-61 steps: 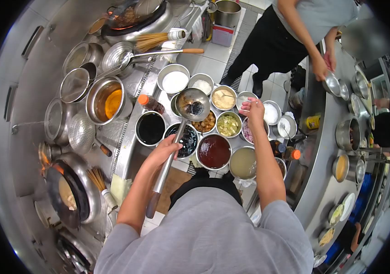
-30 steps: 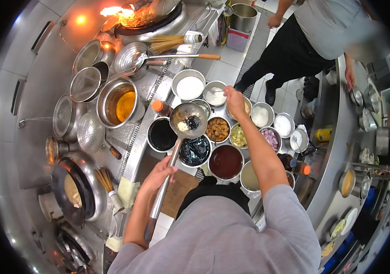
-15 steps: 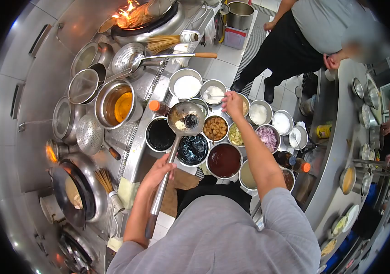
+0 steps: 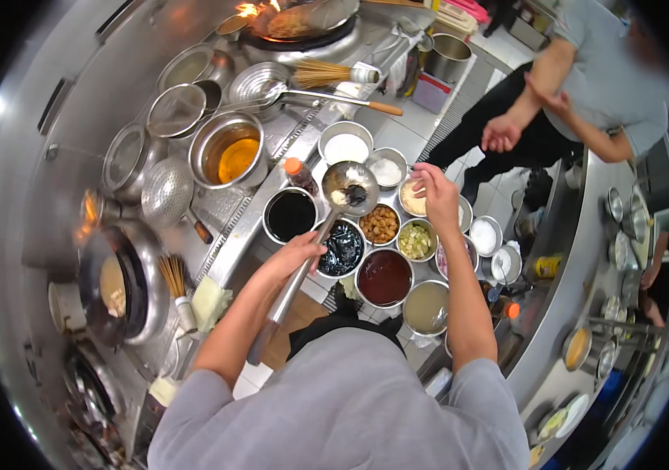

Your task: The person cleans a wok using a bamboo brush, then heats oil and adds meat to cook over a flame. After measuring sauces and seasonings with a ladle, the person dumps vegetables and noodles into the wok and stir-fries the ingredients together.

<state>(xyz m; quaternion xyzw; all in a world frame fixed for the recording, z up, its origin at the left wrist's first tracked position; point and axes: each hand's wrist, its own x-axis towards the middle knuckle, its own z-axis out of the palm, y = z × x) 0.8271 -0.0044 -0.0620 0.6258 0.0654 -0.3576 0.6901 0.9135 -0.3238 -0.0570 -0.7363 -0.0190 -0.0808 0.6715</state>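
Note:
My left hand [image 4: 301,257] is wrapped round the handle of a long steel ladle [image 4: 350,188], whose bowl holds dark sauce and a pale clump. The ladle bowl hangs over the near row of steel pots. My right hand [image 4: 436,190] is above a pot of pale minced stuff [image 4: 413,197], fingers apart, with no tool visible in them. Beside it stands a pot of white granules [image 4: 387,171]. Around the ladle are a pot of black liquid [image 4: 290,215], a pot of glossy dark sauce [image 4: 341,247], brown chunks [image 4: 379,224] and chopped green pieces [image 4: 416,240].
A pot of reddish-brown sauce [image 4: 384,277] stands close to my body. On the left counter are a pot of amber oil [image 4: 237,159], strainers and a wok [image 4: 112,286]. Flames rise at a far wok [image 4: 303,27]. Another person [image 4: 585,86] stands at upper right.
My right hand has left the spoon in the white granules and moved over the neighbouring pot, its fingers loosening. The ladle stays in my left hand. The view has shifted; the other person's arms have moved.

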